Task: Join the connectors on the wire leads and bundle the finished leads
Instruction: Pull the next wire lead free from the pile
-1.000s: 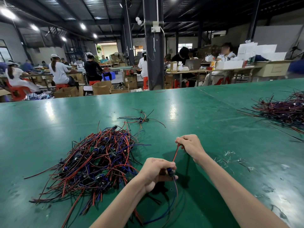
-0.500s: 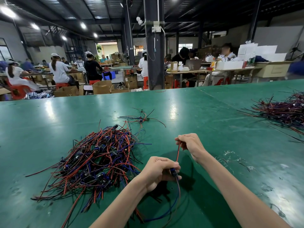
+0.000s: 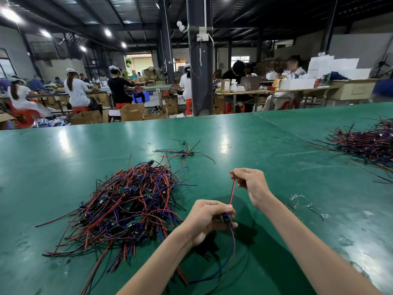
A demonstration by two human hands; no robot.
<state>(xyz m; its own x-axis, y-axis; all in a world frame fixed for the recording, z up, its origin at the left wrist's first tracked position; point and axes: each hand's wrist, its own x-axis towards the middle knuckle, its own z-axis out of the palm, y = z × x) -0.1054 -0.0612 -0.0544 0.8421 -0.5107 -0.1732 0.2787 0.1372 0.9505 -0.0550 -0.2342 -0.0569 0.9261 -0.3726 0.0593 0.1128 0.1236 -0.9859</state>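
My left hand (image 3: 207, 218) pinches a small dark blue connector (image 3: 226, 218) between thumb and fingers, low in the middle of the head view. A red wire (image 3: 232, 191) runs straight up from it to my right hand (image 3: 251, 184), which pinches the wire's upper end. Blue and red leads (image 3: 230, 258) hang from the connector and loop onto the green table (image 3: 265, 150). To the left lies a large tangled pile of red, blue and black wire leads (image 3: 127, 205) with small connectors and boards in it.
A small cluster of a few leads (image 3: 184, 153) lies beyond the pile. Another heap of dark red and purple leads (image 3: 368, 143) sits at the right edge. Clear plastic scraps (image 3: 302, 201) lie right of my right arm. People work at benches beyond the table.
My right hand has drawn the red wire slightly higher and farther from my left hand, so it is pulled straighter. The piles have not moved.
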